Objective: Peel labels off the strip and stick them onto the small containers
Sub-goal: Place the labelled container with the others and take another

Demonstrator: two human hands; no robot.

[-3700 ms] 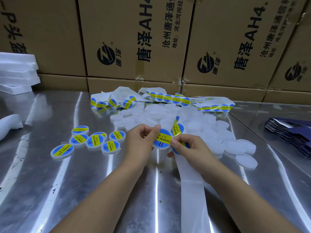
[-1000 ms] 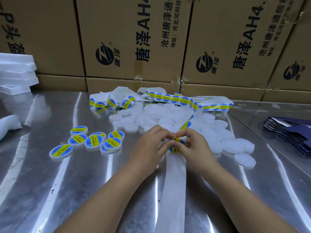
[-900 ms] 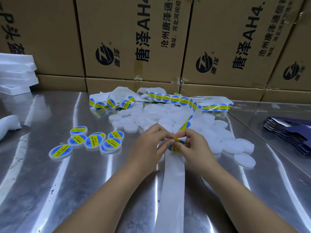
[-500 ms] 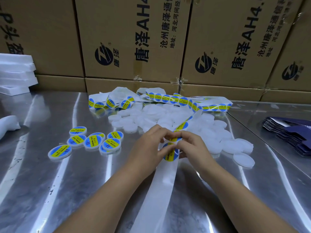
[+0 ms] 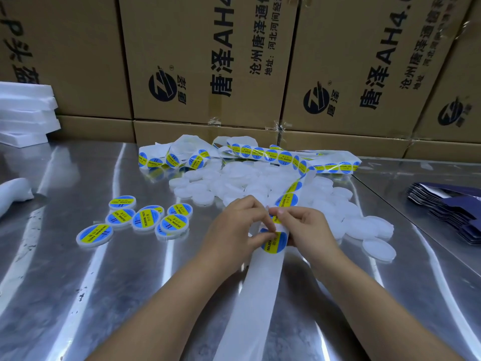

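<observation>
A white backing strip (image 5: 256, 295) runs from the table's near edge up between my hands and on to a heap of labelled strip (image 5: 273, 155) at the back. My left hand (image 5: 234, 230) pinches a round blue-and-yellow label (image 5: 275, 242) at its edge, on or just off the strip. My right hand (image 5: 305, 230) grips the strip beside that label. Whether a container sits under the label is hidden. A pile of plain white round containers (image 5: 250, 183) lies behind my hands. Several labelled containers (image 5: 145, 220) lie to the left.
The steel table (image 5: 78, 295) backs onto stacked cardboard boxes (image 5: 208, 61). White foam sheets (image 5: 23, 113) are piled at far left, with a white roll (image 5: 13, 191) below them. Dark blue folded cartons (image 5: 453, 207) lie at the right edge.
The hands have drawn the strip nearer, so a fresh label sits lower between them and more bare backing trails toward me. The container labelled earlier is gone from my hands.
</observation>
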